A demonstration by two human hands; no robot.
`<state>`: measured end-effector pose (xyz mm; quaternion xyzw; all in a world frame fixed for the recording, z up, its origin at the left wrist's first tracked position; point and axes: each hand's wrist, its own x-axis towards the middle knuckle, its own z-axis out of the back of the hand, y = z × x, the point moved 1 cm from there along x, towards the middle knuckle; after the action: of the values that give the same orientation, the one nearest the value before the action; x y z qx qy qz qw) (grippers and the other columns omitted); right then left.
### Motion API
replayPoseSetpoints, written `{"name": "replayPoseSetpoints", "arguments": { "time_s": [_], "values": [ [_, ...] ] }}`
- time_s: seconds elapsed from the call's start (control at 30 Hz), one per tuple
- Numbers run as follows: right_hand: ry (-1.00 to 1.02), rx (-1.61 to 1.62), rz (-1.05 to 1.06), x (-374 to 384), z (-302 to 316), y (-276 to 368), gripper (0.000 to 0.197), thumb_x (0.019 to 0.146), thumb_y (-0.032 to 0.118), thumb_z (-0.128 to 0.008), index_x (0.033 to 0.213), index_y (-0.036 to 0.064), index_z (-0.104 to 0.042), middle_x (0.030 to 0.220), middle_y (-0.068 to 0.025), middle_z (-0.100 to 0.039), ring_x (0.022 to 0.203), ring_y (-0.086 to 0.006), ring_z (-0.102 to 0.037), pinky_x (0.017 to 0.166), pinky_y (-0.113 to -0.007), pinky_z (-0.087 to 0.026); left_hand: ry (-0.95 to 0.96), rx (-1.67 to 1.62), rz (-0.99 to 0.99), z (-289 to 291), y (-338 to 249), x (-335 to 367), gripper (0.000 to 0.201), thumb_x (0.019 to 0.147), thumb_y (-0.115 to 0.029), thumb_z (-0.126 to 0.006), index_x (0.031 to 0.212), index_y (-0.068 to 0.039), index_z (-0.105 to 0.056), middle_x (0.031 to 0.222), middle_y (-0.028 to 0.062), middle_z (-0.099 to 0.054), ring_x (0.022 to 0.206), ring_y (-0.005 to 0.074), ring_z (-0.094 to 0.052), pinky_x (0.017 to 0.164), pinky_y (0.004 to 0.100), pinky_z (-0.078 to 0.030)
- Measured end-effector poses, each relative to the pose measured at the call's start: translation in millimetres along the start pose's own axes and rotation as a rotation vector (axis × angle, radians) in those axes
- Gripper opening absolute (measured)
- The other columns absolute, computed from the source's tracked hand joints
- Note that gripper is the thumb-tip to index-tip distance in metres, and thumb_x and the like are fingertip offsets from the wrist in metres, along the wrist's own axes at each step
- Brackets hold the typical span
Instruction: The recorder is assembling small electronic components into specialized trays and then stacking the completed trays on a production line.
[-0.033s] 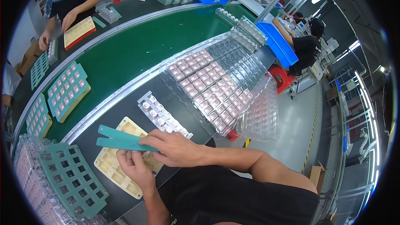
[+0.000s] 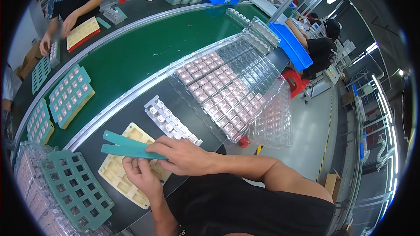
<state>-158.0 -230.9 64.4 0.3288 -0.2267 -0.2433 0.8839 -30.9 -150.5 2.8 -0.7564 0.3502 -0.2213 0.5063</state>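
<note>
Two flat green strips, fanned apart at their left ends, are held in my right hand, its fingers closed over their right ends. My left hand is just below them, fingers curled together near the strips' lower edge. What sits between those fingertips is hidden. Under both hands lies a cream tray with moulded pockets, partly covered by the hands and strips. Beyond my right hand, a pale holder carries a row of small white pieces.
Clear plastic trays of pinkish square parts lie to the right. A green plate with square holes rests on stacked packs at lower left. Loaded green plates sit on the green belt. A co-worker handles another cream tray across it.
The co-worker's hands across the belt have shifted slightly. My hands and the strips look the same.
</note>
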Motion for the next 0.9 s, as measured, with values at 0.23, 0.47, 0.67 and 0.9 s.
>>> {"name": "replayPoseSetpoints", "arguments": {
  "time_s": [0.23, 0.47, 0.67, 0.9],
  "values": [
    [0.006, 0.060, -0.012, 4, 2, -6, 0.043, 0.083, 0.008, -0.069, 0.124, 0.0075, -0.057, 0.109, -0.0104, -0.060, 0.079, -0.0283, -0.068, 0.063, -0.037, -0.058, -0.019, 0.044, 0.010, -5, 1, 3, 0.019, 0.101, -0.003, -0.043, 0.119, 0.002, -0.046, 0.111, 0.0165, -0.063, 0.099, 0.0189, -0.064, 0.084, 0.0319, -0.053],
    [0.010, 0.063, -0.004, 2, 7, -13, 0.047, 0.085, 0.011, -0.069, 0.130, 0.0083, -0.056, 0.110, -0.0103, -0.060, 0.080, -0.0286, -0.067, 0.064, -0.037, -0.058, -0.050, -0.026, 0.026, -12, 0, 6, 0.024, 0.103, -0.010, -0.043, 0.124, 0.001, -0.043, 0.111, 0.0184, -0.064, 0.097, 0.0216, -0.066, 0.084, 0.0337, -0.055],
    [-0.001, 0.019, 0.069, -2, 23, -21, 0.045, 0.087, 0.013, -0.068, 0.130, 0.0087, -0.056, 0.107, -0.0106, -0.060, 0.085, -0.0281, -0.066, 0.066, -0.039, -0.056, 0.039, 0.012, -0.027, -18, 9, 10, 0.026, 0.106, -0.018, -0.047, 0.124, 0.000, -0.047, 0.111, 0.0177, -0.064, 0.099, 0.0233, -0.066, 0.086, 0.0355, -0.056],
    [-0.340, -0.505, -0.166, 3, 167, -128, 0.045, 0.086, 0.001, -0.057, 0.130, 0.0115, -0.060, 0.103, -0.0166, -0.065, 0.085, -0.0346, -0.062, 0.073, -0.045, -0.054, 0.070, 0.361, -0.057, -15, 11, 6, 0.028, 0.103, -0.012, -0.047, 0.125, 0.004, -0.050, 0.108, 0.0200, -0.067, 0.096, 0.0229, -0.065, 0.084, 0.0331, -0.054]
  ]
}}
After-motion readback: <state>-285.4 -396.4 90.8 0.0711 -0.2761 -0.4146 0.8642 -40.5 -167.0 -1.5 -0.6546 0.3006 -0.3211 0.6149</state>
